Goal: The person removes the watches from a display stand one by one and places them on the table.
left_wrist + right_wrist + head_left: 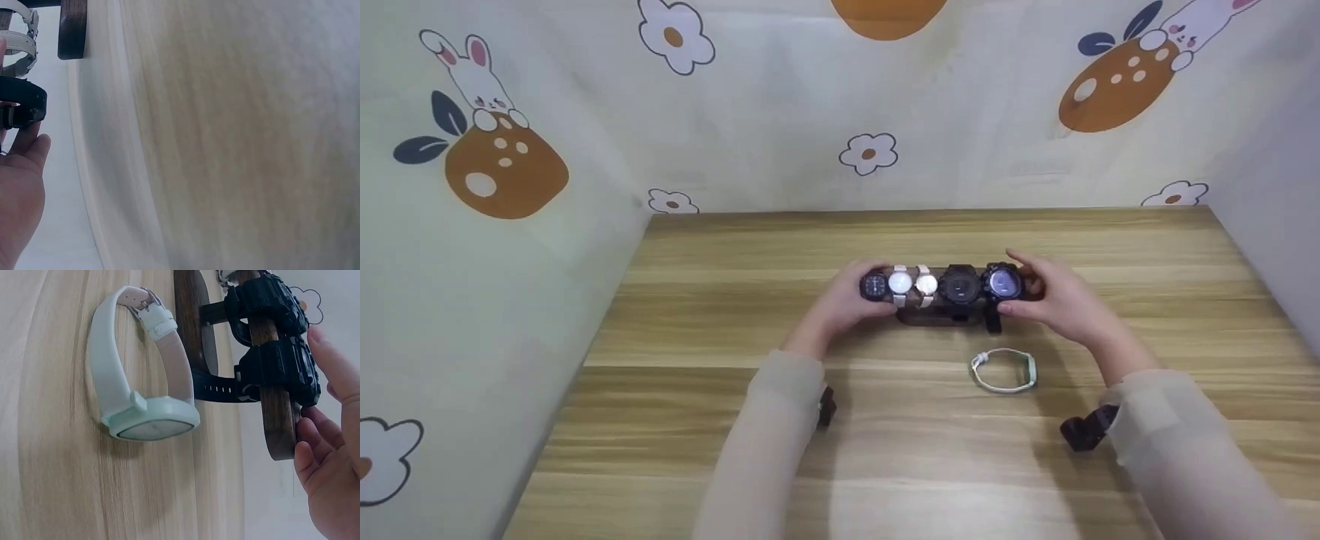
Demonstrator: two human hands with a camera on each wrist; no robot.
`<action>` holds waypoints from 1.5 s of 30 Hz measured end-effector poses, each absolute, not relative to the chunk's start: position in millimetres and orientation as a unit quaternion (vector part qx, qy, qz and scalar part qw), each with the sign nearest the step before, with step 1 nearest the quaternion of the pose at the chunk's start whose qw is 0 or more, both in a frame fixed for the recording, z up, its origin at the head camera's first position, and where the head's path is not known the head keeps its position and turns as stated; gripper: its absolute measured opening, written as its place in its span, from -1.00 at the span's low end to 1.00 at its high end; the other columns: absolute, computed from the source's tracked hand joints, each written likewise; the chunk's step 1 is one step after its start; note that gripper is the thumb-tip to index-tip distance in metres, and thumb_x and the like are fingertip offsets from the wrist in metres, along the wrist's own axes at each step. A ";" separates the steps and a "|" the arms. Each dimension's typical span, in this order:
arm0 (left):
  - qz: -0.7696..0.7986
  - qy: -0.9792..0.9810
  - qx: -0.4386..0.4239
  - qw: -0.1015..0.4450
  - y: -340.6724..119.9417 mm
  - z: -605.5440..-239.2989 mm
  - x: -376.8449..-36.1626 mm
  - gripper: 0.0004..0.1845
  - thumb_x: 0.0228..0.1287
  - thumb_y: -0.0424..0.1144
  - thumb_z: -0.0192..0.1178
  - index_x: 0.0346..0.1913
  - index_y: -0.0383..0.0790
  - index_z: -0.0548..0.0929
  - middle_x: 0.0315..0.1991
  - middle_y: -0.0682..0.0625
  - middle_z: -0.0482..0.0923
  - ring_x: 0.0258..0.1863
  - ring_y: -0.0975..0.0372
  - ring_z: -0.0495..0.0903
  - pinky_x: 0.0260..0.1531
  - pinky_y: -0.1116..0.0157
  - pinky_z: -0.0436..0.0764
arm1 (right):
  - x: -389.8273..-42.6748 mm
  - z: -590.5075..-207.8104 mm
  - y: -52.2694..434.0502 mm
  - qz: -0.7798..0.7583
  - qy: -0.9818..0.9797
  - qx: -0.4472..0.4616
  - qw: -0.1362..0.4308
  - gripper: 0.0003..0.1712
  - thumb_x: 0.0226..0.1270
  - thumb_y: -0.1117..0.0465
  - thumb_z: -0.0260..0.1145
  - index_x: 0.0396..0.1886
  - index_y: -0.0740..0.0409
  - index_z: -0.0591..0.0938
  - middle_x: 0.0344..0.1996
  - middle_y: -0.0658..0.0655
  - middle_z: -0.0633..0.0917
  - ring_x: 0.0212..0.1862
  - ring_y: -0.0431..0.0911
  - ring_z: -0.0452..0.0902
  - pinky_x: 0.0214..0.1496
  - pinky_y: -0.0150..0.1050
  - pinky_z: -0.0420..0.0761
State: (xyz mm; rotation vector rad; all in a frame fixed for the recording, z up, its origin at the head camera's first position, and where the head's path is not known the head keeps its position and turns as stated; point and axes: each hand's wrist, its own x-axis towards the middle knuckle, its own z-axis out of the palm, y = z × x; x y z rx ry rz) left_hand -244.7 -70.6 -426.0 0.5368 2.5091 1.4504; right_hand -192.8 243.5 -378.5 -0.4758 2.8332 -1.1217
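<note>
A dark wooden watch stand (pixel 277 424) carries a row of watches on its raised bar. At its left end, my left hand (pixel 846 300) grips around a small black watch (pixel 874 286), thumb on the near side and fingers behind. Two white-strapped watches, one a white watch (pixel 900 283), sit beside it. Farther right are a black watch (pixel 960 286) and a black digital watch (pixel 1003 283). My right hand (pixel 1065 300) holds that digital watch at the bar's right end, one finger raised. The digital watch's strap (pixel 216 387) hangs unfastened.
A pale mint watch (pixel 107 365) with its strap buckled stands on its side on the wooden tabletop (pixel 915 465), nearer than the stand. A patterned cloth (pixel 780 112) hangs behind the table. Black wrist cameras (pixel 1087 431) show under both sleeves.
</note>
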 end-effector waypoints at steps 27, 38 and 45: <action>0.464 0.860 0.193 0.089 -72.6 -424.0 -244.9 -0.24 -0.14 -0.20 0.47 0.24 -0.05 0.44 0.14 -0.04 0.41 0.12 0.14 0.38 0.20 0.19 0.30 | -197.1 -373.9 230.8 -0.325 0.938 -0.107 0.048 -0.11 0.03 -0.03 0.45 0.34 0.15 0.33 0.09 0.43 0.31 0.07 0.32 0.34 0.13 0.28 0.32; 0.473 0.856 0.188 0.093 -71.4 -426.8 -242.0 -0.26 -0.13 -0.23 0.47 0.23 -0.02 0.45 0.16 -0.03 0.40 0.13 0.14 0.37 0.20 0.15 0.30 | -193.2 -372.4 235.7 -0.315 0.941 -0.114 0.053 -0.16 0.07 0.04 0.44 0.33 0.18 0.34 -0.01 0.43 0.32 0.00 0.32 0.37 0.10 0.26 0.36; 0.468 0.859 0.188 0.088 -71.3 -424.1 -244.4 -0.26 -0.14 -0.21 0.47 0.23 -0.04 0.46 0.12 -0.05 0.41 0.09 0.14 0.39 0.18 0.19 0.32 | -193.0 -367.9 240.1 -0.303 0.945 -0.117 0.050 -0.18 0.10 0.04 0.42 0.32 0.22 0.33 0.00 0.46 0.30 -0.01 0.32 0.37 0.09 0.27 0.35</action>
